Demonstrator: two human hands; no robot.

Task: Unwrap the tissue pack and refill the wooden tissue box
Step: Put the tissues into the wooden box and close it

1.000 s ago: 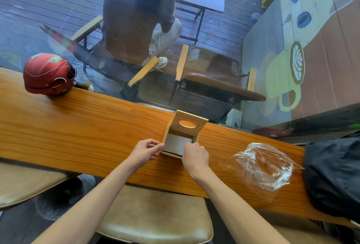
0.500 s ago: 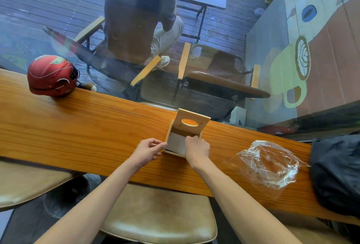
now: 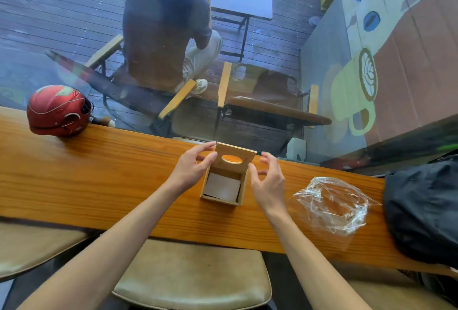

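The wooden tissue box [image 3: 244, 192] stands on the wooden counter [image 3: 99, 181], its hinged lid [image 3: 234, 158] with an oval hole raised upright at the back. White tissues [image 3: 223, 189] lie inside it. My left hand [image 3: 192, 164] hovers at the lid's left edge with fingers spread, fingertips at or near the lid corner. My right hand [image 3: 269, 181] hovers just right of the box, fingers loosely curved, holding nothing. The empty clear plastic wrapper [image 3: 329, 205] lies crumpled on the counter to the right.
A red helmet [image 3: 58, 110] sits at the counter's far left, a black bag [image 3: 423, 210] at its right end. A glass pane runs along the counter's back edge; a person sits on a chair beyond it. Padded stools [image 3: 195, 275] stand below the near edge.
Both hands have lifted off the tissues and the box's front edge and moved up to either side of the raised lid, fingers spread. The tissues now lie uncovered in the box.
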